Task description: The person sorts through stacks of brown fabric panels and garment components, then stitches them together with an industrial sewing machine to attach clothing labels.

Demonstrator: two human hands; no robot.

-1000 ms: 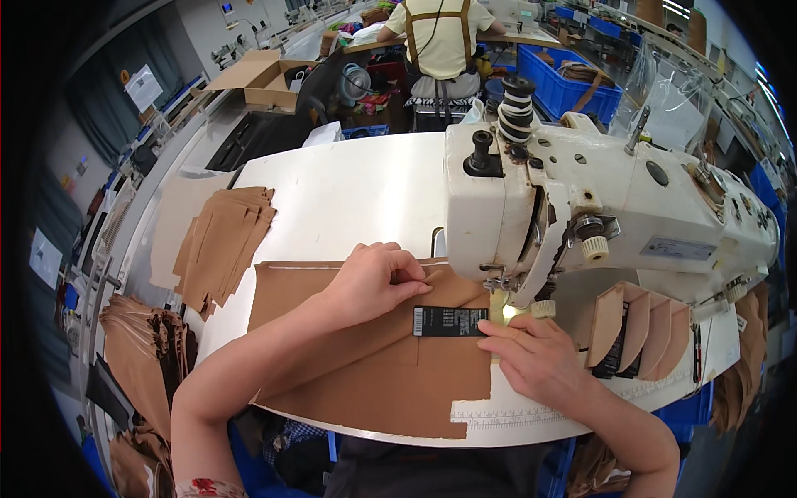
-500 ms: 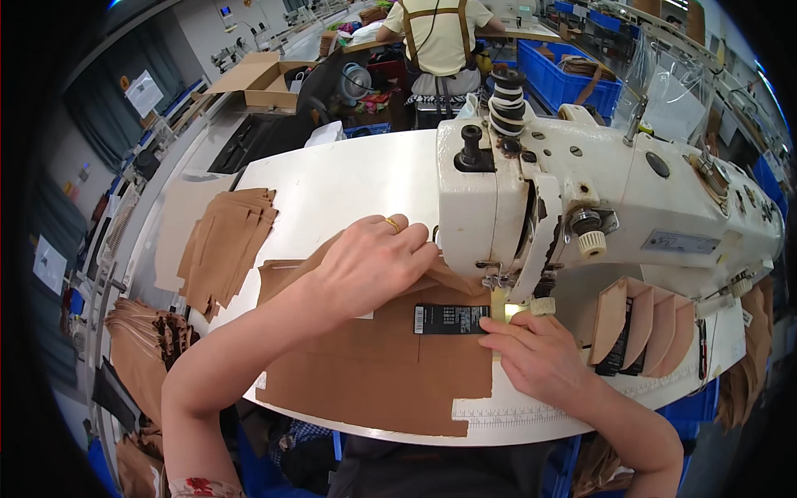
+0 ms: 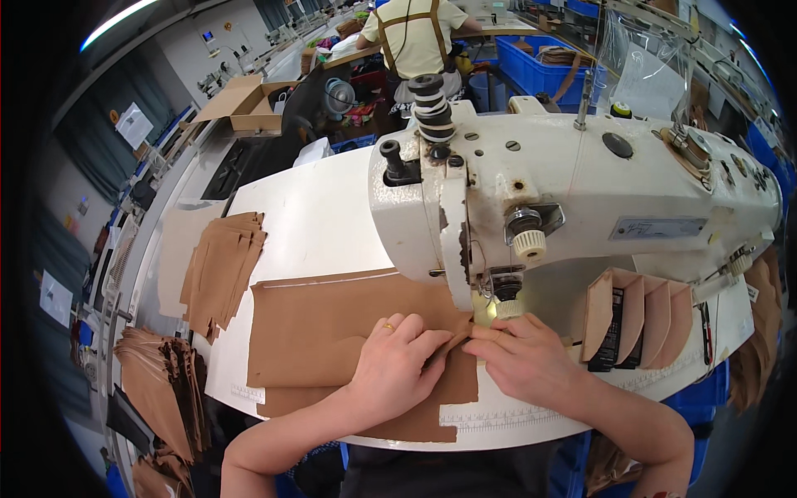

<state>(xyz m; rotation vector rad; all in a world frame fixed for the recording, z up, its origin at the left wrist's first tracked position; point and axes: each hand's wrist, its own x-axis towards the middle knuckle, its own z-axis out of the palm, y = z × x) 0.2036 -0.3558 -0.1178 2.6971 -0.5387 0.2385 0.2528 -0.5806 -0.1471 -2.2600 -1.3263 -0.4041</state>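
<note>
A brown fabric panel point(image 3: 324, 324) lies flat on the white sewing table point(image 3: 324, 224), its right edge under the head of a white industrial sewing machine point(image 3: 581, 183). My left hand point(image 3: 394, 361), with a ring on one finger, presses down on the fabric and pinches a fold near the needle. My right hand point(image 3: 523, 358) rests beside it, fingertips on the same fabric edge just below the presser foot point(image 3: 502, 307). The two hands' fingertips nearly touch. The black label seen earlier is hidden under my hands.
A stack of brown cut pieces point(image 3: 220, 266) lies at the table's left. Folded brown pieces with black labels point(image 3: 631, 319) stand fanned to the right of the needle. More brown pieces hang at the lower left point(image 3: 158, 390). Another person point(image 3: 415, 37) works at a far bench beside blue bins.
My head has moved closer to the machine. Both hands have come together at the presser foot, and the black label that lay open on the fabric is now covered.
</note>
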